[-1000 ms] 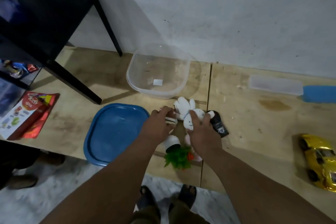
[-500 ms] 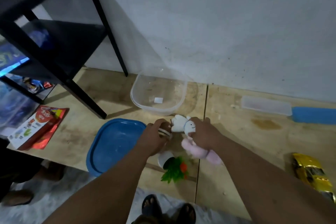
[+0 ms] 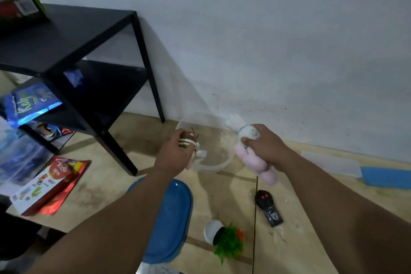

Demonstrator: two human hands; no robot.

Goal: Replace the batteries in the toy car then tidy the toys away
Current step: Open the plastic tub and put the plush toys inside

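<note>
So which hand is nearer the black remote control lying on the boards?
Right. The right hand, gripping the pink plush bunny, is up beyond the remote control; the left hand is farther off, over the clear tub.

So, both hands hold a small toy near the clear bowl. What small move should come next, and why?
Probably lower both toys into the clear bowl and let go. The left hand grips a small striped toy already over the bowl's rim, and the right hand holds the pink and white plush toy just beside it. The bowl looks empty, and its blue lid lies off.
</note>
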